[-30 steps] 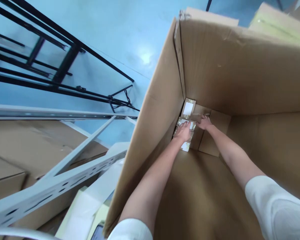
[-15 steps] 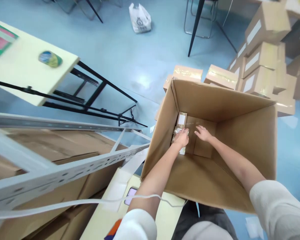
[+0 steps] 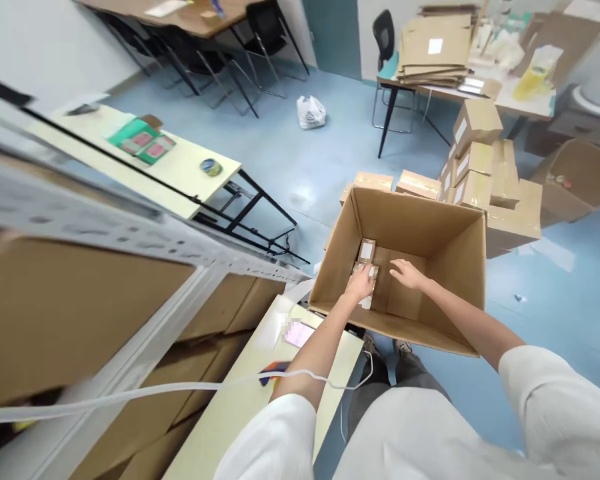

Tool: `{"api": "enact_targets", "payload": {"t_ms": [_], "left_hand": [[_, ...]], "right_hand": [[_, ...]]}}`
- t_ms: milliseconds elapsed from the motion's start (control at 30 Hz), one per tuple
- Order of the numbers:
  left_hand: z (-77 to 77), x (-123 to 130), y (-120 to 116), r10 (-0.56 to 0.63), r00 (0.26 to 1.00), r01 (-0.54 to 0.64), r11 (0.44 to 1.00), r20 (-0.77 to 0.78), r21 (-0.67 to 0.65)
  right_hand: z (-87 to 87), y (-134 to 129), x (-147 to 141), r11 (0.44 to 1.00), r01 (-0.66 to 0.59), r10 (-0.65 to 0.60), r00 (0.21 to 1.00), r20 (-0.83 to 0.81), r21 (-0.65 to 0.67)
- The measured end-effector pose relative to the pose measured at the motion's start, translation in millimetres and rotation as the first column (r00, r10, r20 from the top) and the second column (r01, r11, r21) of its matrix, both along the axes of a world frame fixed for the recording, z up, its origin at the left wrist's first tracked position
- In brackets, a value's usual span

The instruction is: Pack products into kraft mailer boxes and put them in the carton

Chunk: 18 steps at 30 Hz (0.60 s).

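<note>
Left hand (image 3: 360, 283) is laid over small taped boxes (image 3: 375, 271) along the left wall of the large open carton (image 3: 420, 208); whether one is pinched can't be told, fingertips being partly hidden. Right hand (image 3: 407, 273) is held just right of it, fingers loosely spread, above the carton's bottom. Just beyond the left hand, a white-labelled small box (image 3: 367, 251) is set against the same wall; another white label (image 3: 366, 303) is partly seen on the near side, below the palm. Left forearm is crossed by a white cable (image 3: 180, 387). Left of and nearer than the grip, a phone (image 3: 300, 333) and an orange-and-blue item (image 3: 274, 370) are carried by a pale table (image 3: 220, 413). Farther left, brown cartons (image 3: 75, 307) are seen in a perforated metal rack (image 3: 173, 240). Right of and beyond the grip, taped cartons (image 3: 503, 223) are stacked outside the large carton. Well beyond, a white plastic bag (image 3: 311, 112) is seen on the blue floor (image 3: 350, 143); off to its right, flattened cardboard (image 3: 435, 50) is piled on a far table (image 3: 525, 101).
</note>
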<state>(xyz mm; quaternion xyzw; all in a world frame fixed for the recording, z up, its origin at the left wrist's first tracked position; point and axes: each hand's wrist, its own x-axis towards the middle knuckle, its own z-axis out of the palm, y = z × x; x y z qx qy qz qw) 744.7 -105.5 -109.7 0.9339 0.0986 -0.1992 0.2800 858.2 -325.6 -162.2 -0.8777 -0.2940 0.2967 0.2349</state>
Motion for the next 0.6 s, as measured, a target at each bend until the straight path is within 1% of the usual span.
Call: {"api": "enact_targets", "payload": {"t_ms": [100, 200, 300, 400, 500, 600], "left_hand": [[26.7, -28.4, -17.2, 0.084, 0.991, -0.083, 0.996, 0.105, -0.007], [47.1, -60.8, -35.3, 0.186, 0.961, -0.187, 0.982, 0.204, -0.016], [61.9, -99.5, -47.0, 0.289, 0.911, -0.293, 0.956, 0.293, -0.031], [74.2, -146.6, -50.3, 0.381, 0.853, -0.394, 0.918, 0.356, -0.04], [84.4, -200.2, -49.6, 0.474, 0.791, -0.504, 0.863, 0.386, -0.029], [91.6, -256.9, -49.2, 0.57, 0.719, -0.619, 0.786, 0.398, -0.008]], "right_hand": [[34.1, 1.3, -9.9, 0.988, -0.083, 0.079, 0.996, 0.035, 0.131], [64.0, 7.0, -21.5, 0.942, -0.207, 0.194, 0.978, 0.075, 0.265], [88.7, 19.5, -37.2, 0.867, -0.334, 0.31, 0.942, 0.125, 0.369], [110.0, 39.6, -60.4, 0.787, -0.45, 0.426, 0.891, 0.156, 0.421], [127.1, 63.8, -93.5, 0.714, -0.539, 0.518, 0.836, 0.181, 0.447], [137.2, 89.6, -136.4, 0.63, -0.624, 0.61, 0.766, 0.203, 0.461]]}}
